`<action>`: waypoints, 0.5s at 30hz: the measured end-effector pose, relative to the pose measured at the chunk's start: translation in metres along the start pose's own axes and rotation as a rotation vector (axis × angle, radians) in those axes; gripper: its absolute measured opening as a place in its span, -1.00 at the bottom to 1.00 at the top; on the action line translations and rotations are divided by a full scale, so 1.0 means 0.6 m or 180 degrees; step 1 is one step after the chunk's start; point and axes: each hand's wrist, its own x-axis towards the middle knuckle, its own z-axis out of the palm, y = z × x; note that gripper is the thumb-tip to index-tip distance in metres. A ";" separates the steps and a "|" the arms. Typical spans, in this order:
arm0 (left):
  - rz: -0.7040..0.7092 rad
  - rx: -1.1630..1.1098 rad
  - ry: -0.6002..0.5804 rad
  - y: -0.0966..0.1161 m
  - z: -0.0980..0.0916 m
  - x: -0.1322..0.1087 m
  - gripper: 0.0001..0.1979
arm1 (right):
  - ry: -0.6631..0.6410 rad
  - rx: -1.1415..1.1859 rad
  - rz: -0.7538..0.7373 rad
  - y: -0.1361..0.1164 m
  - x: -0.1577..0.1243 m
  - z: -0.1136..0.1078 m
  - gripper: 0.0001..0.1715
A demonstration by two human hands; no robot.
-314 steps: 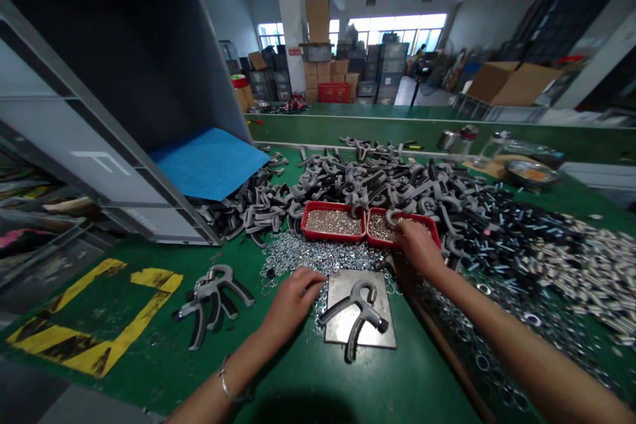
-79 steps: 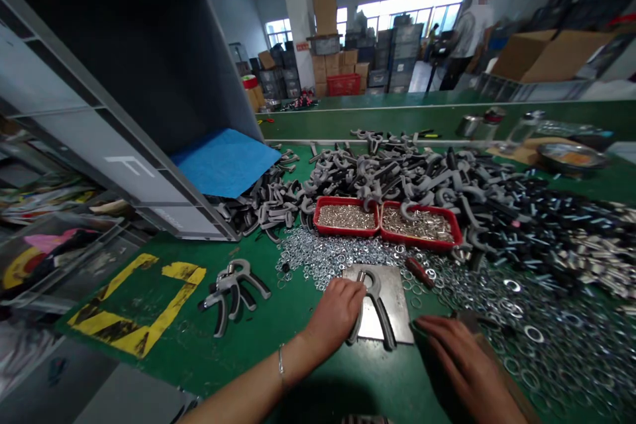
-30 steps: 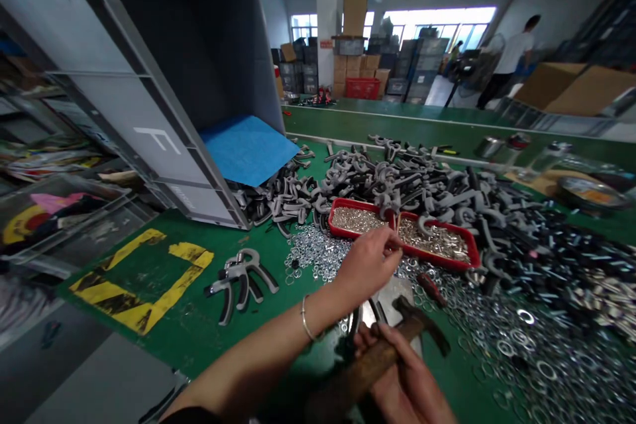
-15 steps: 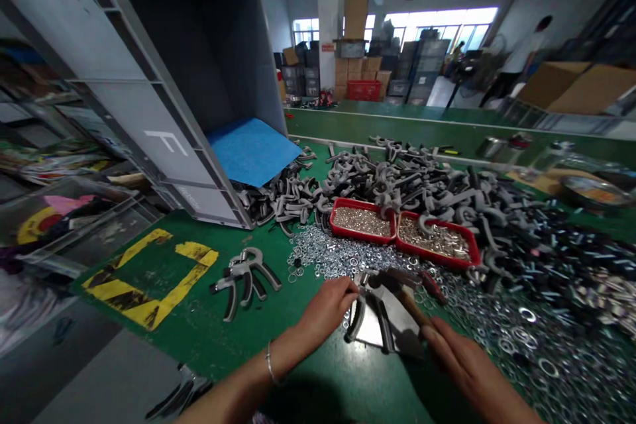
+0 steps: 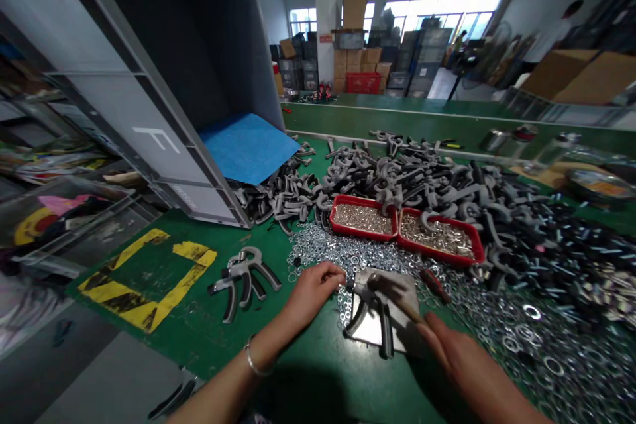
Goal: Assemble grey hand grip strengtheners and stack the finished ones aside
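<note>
My right hand (image 5: 450, 348) is wrapped round the wooden handle of a hammer (image 5: 408, 310). The hammer's dark head is over the upper part of a grey spring clamp (image 5: 385, 331) with black-lined handles. That clamp lies on a flat metal plate (image 5: 408, 286), its handles pointing toward me. At the clamp's left end, my left hand (image 5: 315, 285) has thumb and fingers pinched together; whatever is between them is too small to make out. Off to the left, a few similar spring clamps (image 5: 246, 275) rest together on the green tabletop.
Behind the plate stand two red trays (image 5: 365, 233) of small metal pins. Loose washers (image 5: 517, 338) spread around them and to the right. A big heap of grey clamp parts (image 5: 417, 179) lies farther back. A grey crate (image 5: 173, 139) tipped on its side borders the left.
My left hand has moved left, its fingertips drawing back from the clamp. The hammer has shifted slightly left and more of the plate shows. The clamp's handles are spread a little wider.
</note>
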 end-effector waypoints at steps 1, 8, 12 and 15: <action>0.0132 0.0157 -0.0081 0.005 0.006 0.008 -0.84 | -0.0120 0.0059 0.0075 0.007 0.000 -0.002 -0.50; 0.0944 0.1316 -0.0440 0.026 0.077 0.086 -0.84 | 0.0417 0.1435 0.0622 0.026 -0.015 0.000 -0.35; 0.0918 0.1407 -0.0446 0.021 0.102 0.109 -0.83 | 0.1110 0.2092 0.0834 0.031 -0.037 0.025 -0.42; 0.0882 0.1431 -0.0452 0.017 0.107 0.112 -0.82 | 0.1274 0.2292 0.0911 0.039 -0.053 0.040 -0.40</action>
